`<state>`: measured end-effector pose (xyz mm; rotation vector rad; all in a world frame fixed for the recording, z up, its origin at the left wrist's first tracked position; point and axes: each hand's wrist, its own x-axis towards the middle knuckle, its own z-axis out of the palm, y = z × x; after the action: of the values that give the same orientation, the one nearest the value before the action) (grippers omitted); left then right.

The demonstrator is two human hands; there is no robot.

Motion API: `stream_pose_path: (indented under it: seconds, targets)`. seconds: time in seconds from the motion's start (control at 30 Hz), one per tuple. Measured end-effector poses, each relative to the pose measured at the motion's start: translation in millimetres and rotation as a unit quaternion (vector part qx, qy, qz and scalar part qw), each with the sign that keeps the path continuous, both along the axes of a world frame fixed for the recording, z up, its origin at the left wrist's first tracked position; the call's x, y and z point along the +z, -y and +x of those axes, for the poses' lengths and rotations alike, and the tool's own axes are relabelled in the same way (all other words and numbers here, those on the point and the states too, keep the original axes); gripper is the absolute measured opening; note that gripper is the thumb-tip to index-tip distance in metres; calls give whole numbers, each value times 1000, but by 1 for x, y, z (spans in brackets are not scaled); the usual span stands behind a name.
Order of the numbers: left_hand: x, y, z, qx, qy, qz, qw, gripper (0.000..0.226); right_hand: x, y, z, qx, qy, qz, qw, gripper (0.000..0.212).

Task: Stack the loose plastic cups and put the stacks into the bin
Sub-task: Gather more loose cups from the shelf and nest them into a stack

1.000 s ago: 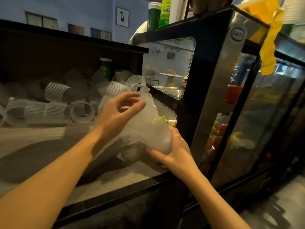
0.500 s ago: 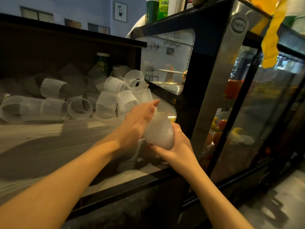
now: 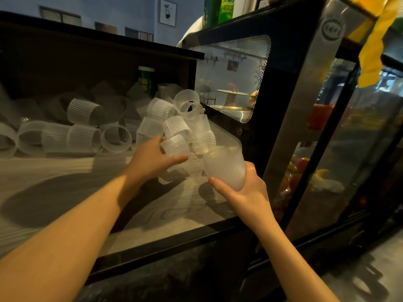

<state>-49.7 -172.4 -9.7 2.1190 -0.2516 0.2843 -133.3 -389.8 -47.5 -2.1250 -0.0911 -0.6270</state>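
Observation:
My right hand point(image 3: 246, 192) grips a short stack of ribbed translucent cups point(image 3: 224, 166), held upright-tilted near the counter's right end. My left hand point(image 3: 152, 159) reaches into the heap of loose cups point(image 3: 181, 125) and closes its fingers around one ribbed cup point(image 3: 174, 147) lying on its side. More loose cups point(image 3: 58, 136) lie scattered along the back of the counter to the left. No bin is visible.
The grey counter point(image 3: 65, 192) has a dark front edge and a dark back wall. A glass display fridge point(image 3: 305, 131) with fruit inside stands right against the counter's right end. A green can point(image 3: 146, 78) stands behind the cups. Bottles sit on top of the fridge.
My left hand pushed a cup down into the stack, then left the stack and reached forward to a loose cup in the heap. The right hand kept hold of the stack.

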Motion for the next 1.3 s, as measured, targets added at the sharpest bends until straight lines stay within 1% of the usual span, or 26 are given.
stream_pose_path:
  seconds: [0.03, 0.13, 0.2, 0.23, 0.33, 0.37, 0.43, 0.53, 0.57, 0.6, 0.7, 0.77, 0.87, 0.93, 1.03, 1.1, 1.17, 1.23, 1.3]
  targets:
    - [2, 0, -1, 2, 2, -53, 999, 61, 0, 0, 0, 1, -2, 1, 1000, 78]
    - [9, -2, -1, 0, 27, -136, 990, 67, 0, 0, 2, 1, -12, 9, 1000, 78]
    - [15, -2, -1, -47, 0, -223, 974, 80, 0, 0, 3, 3, -21, 4, 1000, 83]
    - [17, -2, -2, -70, -12, -255, 964, 82, 0, 0, 3, 5, -23, -3, 1000, 87]
    - [23, 4, -9, -123, 0, -281, 952, 62, 0, 0, 2, 16, -20, -22, 999, 95]
    - [24, 7, -12, -130, 9, -286, 950, 60, 0, 0, 2, 20, -18, -26, 999, 95]
    - [25, 15, -18, -143, 30, -299, 943, 69, 0, 0, 1, 26, -15, -30, 999, 94]
    - [24, 24, -23, -173, 37, -323, 930, 90, 1, -1, 0, 32, -12, -28, 999, 89]
    - [22, 26, -24, -188, 40, -315, 930, 93, 2, -1, 0, 37, -10, -25, 999, 85]
    - [20, 29, -25, -204, 44, -298, 931, 92, 3, -1, 0, 42, -7, -23, 999, 81]
    - [13, 38, -29, -226, 65, -231, 944, 81, 4, -2, -1, 45, -4, -37, 998, 75]
    - [12, 42, -32, -218, 85, -189, 954, 79, 5, -3, -2, 36, 4, -46, 998, 78]
    - [14, 43, -36, -224, 95, -183, 952, 71, 3, -2, -2, 35, 10, -50, 998, 85]
    - [13, 43, -37, -235, 90, -158, 955, 69, 1, 0, 0, 43, 7, -37, 998, 88]
    - [9, 45, -40, -266, 66, -58, 960, 77, 1, 1, 0, 56, 4, -6, 998, 95]
    - [7, 43, -38, -282, 58, 11, 957, 75, 3, 3, -1, 64, 2, 21, 998, 102]
    - [6, 40, -37, -286, 64, 50, 955, 71, 4, 3, -1, 64, 3, 40, 997, 99]
    - [7, 41, -39, -284, 64, 38, 956, 70, 5, 4, -2, 63, 5, 51, 997, 93]
    - [6, 45, -39, -274, 60, -31, 959, 67, 6, 4, -4, 55, 8, 60, 997, 91]
